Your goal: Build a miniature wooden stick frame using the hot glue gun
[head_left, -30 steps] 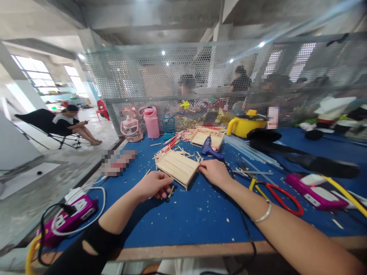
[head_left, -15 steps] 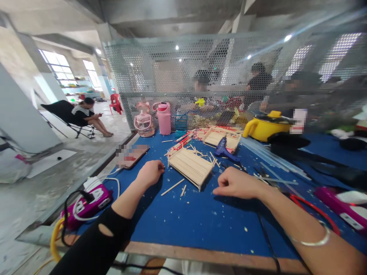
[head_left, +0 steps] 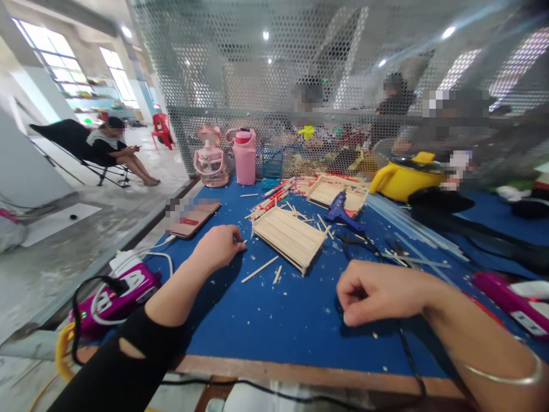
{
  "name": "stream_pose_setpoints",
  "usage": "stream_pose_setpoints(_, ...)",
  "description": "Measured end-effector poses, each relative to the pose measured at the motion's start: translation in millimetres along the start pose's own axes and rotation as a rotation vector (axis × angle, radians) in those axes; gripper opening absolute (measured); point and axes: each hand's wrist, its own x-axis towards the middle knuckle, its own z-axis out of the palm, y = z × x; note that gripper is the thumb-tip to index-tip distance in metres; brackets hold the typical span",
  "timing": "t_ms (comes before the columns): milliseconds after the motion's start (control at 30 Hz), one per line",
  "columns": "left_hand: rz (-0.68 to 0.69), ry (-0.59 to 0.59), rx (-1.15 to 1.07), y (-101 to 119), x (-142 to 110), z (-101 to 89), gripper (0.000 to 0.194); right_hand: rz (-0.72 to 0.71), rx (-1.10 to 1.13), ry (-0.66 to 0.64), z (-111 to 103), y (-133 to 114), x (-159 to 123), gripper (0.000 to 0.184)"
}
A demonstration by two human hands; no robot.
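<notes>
Once the right hand (head_left: 381, 290) released the rack (head_left: 289, 234), which stood unheld, it curled loosely, apart from the left hand (head_left: 217, 246), whose grip was unclear.

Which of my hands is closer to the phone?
Left. Your left hand is just on your side of the phone, slightly right; your right hand is much farther to its right.
</notes>
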Motion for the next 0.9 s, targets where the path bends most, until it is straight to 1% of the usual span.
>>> stream_pose_setpoints(33, 0.001, 0.0, 0.005, 1, 0, 1.3, 0.027, 0.026, -0.003, 0.049, -4, 0, -6, 0.034)
stream_pose_setpoints(100, 0.004, -0.008, 0.016, 3, 0, 4.4, 0.026, 0.114, -0.038, 0.203, -13, 4, -21, 0.037)
stream_pose_setpoints(167, 0.009, -0.019, 0.028, 1, 1, 7.6, 0.023, 0.247, -0.116, 0.384, -19, 11, -39, 0.038)
stream_pose_setpoints(233, 0.022, -0.027, 0.037, -1, 3, 10.0, 0.019, 0.409, -0.213, 0.529, -19, 23, -57, 0.038)
stream_pose_setpoints(267, 0.03, -0.03, 0.042, -3, 3, 10.8, 0.019, 0.493, -0.249, 0.574, -16, 30, -66, 0.037)
stream_pose_setpoints(333, 0.043, -0.036, 0.053, -5, 5, 11.8, 0.019, 0.638, -0.301, 0.616, -5, 47, -83, 0.035)
stream_pose_setpoints(400, 0.051, -0.044, 0.064, -7, 6, 12.1, 0.021, 0.726, -0.335, 0.634, 12, 64, -96, 0.031)
stream_pose_setpoints(500, 0.061, -0.06, 0.067, -8, 6, 11.5, 0.022, 0.748, -0.372, 0.703, 39, 89, -103, 0.024)
stream_pose_setpoints(567, 0.074, -0.075, 0.056, -9, 6, 10.3, 0.022, 0.733, -0.391, 0.783, 51, 103, -102, 0.028)
stream_pose_setpoints(667, 0.09, -0.088, 0.037, -8, 5, 7.0, 0.021, 0.732, -0.377, 0.868, 57, 115, -98, 0.038)
stream_pose_setpoints(733, 0.091, -0.084, 0.025, -7, 4, 4.3, 0.018, 0.727, -0.326, 0.878, 55, 114, -97, 0.039)
stream_pose_setpoints(800, 0.082, -0.066, 0.006, -4, 3, 1.8, 0.015, 0.705, -0.269, 0.883, 52, 109, -98, 0.039)
stream_pose_setpoints(900, 0.071, 0.002, -0.039, 3, -1, -0.7, 0.021, 0.693, -0.215, 0.863, 51, 94, -104, 0.038)
